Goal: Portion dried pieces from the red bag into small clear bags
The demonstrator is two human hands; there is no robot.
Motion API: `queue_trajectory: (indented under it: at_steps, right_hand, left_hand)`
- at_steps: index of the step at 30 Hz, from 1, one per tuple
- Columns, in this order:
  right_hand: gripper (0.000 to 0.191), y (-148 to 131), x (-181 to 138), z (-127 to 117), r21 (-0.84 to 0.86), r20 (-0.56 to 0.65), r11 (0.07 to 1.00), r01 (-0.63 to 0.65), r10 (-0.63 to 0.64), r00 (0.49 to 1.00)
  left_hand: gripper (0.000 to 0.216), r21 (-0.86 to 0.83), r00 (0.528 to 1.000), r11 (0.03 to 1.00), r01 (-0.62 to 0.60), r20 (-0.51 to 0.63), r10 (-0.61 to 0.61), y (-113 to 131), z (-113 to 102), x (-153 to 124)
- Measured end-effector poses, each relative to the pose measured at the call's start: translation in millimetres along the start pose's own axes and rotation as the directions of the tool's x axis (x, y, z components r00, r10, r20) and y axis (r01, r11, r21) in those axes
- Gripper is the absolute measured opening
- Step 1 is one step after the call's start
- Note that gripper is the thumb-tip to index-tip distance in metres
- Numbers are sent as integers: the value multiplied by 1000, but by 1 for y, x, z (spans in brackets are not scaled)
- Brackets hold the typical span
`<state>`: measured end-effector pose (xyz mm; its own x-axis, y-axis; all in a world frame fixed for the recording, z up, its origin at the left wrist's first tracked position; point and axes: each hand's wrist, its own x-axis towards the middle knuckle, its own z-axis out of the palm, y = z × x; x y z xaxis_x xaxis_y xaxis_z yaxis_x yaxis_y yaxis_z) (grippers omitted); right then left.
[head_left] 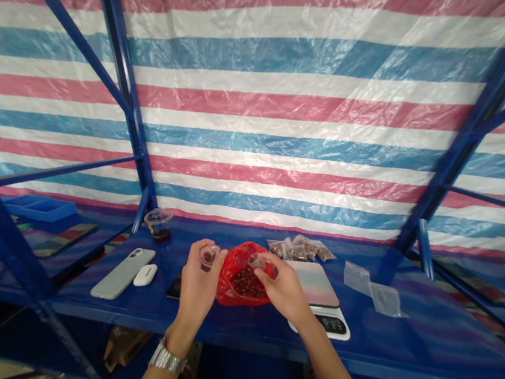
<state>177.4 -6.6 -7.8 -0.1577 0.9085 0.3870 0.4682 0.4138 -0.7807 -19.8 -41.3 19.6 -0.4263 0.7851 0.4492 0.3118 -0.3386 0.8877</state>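
Observation:
A red plastic bag (240,297) stands open between my hands, with small brown pieces (247,281) inside; I cannot tell their exact kind. My left hand (200,272), beside the bag's left edge, is closed around a small clear plastic pouch (209,256) with a rounded open mouth. Over the bag's mouth, my right hand (281,281) pinches a small clear cup-like plastic piece (255,260). To the right of the bag is a white kitchen scale (340,336) with a dark display, and a flat pale panel (317,284) covers its top.
Several filled zip bags (303,249) lie behind the scale; flat clear zip bags (371,288) lie to the right. At left are a phone (123,273), a white earbud case (145,274) and a lidded drink cup (159,226). Blue posts (123,77) frame the shelf.

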Motion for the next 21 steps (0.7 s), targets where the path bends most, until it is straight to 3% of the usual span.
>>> queue_trajectory:
  at_steps: [3, 7, 13, 21]
  right_hand:
    - [34, -13, -1, -3, 105, -64, 993, 45, -38, 997]
    - [34, -27, -4, -5, 139, -70, 981, 135, -126, 989]
    - [40, -33, -11, -5, -75, 30, 945, 317, -315, 948]
    - [56, -27, -13, -4, -273, 70, 829, 488, -489, 869]
  left_hand:
    - [34, 138, 997, 990, 20, 65, -30, 2, 3, -6]
    - [29, 240, 967, 971, 7, 247, -68, -2, 10, -12]
    - [25, 222, 915, 972, -79, 402, -18, -3, 21, -19]
    - [26, 236, 905, 971, -18, 417, -84, -5, 28, -24]
